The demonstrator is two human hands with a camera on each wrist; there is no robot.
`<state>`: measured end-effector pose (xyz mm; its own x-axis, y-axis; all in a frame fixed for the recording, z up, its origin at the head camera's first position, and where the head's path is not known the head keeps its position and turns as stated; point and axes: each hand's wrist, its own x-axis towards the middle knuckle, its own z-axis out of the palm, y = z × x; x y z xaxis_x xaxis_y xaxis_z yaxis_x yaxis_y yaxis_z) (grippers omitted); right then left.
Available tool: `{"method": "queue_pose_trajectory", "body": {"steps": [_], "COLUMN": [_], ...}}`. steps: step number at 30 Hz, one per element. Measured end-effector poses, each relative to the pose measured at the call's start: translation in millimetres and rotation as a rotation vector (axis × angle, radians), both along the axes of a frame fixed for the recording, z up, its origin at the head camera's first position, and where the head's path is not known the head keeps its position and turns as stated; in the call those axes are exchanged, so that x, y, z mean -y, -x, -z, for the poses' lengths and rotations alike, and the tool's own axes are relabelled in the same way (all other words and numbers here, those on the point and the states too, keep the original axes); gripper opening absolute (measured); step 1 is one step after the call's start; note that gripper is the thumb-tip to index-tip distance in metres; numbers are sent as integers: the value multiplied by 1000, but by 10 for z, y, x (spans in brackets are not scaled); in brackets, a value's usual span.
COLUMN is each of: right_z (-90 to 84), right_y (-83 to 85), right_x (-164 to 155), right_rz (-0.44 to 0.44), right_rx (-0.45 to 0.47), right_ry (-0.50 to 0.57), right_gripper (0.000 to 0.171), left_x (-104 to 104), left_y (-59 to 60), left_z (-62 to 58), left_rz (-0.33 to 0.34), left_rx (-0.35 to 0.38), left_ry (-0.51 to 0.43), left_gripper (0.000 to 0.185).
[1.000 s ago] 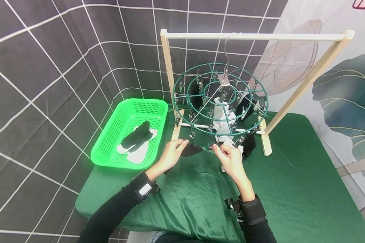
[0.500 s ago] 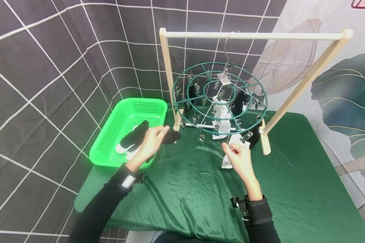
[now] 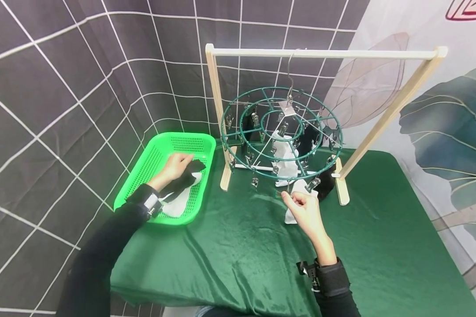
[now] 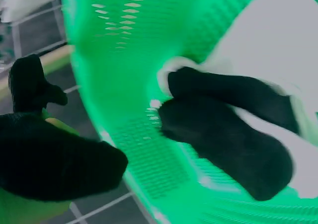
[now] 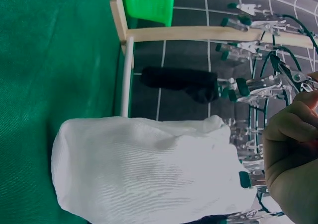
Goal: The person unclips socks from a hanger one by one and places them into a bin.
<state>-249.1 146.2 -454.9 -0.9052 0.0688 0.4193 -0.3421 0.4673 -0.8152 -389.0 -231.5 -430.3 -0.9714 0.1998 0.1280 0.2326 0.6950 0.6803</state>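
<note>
Over the green basket (image 3: 196, 141), the left hand (image 3: 175, 166) grips a black sock (image 4: 59, 157), whose end juts out to the right (image 3: 197, 166). Dark socks (image 4: 233, 144) and white socks (image 3: 176, 208) lie in the basket beneath it. At the front edge of the round green clip hanger (image 3: 254, 172), the right hand (image 3: 304, 211) pinches a metal clip (image 5: 290, 77) between thumb and fingers. A white sock (image 5: 144, 167) hangs from a clip close beside this hand. Farther in, a black sock (image 5: 176, 83) hangs from another clip.
The hanger hooks onto the white bar (image 3: 325, 53) of a wooden stand (image 3: 392, 114). Another white sock (image 3: 286, 160) hangs inside its rings, among several unused clips. Green cloth (image 3: 381, 242) covers the table; a grey gridded curtain (image 3: 83, 88) is behind.
The left hand has carried the black sock from the hanger's front leftward to over the basket. The hanger has turned a little; the right hand stays near its front edge with the clip.
</note>
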Motion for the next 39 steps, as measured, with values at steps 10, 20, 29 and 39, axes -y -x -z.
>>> {"method": "queue_pose_trajectory", "body": {"steps": [10,20,29,39], "right_z": [-23,-28,2,-5], "right_y": [-22,-20,-41,-33], "right_x": [140,227,213,173], "right_rz": [-44,-57,-55,-32], "right_rx": [84,90,50,40], "right_ry": [-18,-20,-12,-37], "right_gripper": [47,48,49,48], "left_x": [211,247,221,220], "left_y": [253,330,335,395], "left_z": [362,814,941,1001], "left_rz": [-68,-115,-157,-184], "left_rx": [-47,221,253,278], "left_ry": [485,699,691,680], "left_gripper": [34,61,57,62]}}
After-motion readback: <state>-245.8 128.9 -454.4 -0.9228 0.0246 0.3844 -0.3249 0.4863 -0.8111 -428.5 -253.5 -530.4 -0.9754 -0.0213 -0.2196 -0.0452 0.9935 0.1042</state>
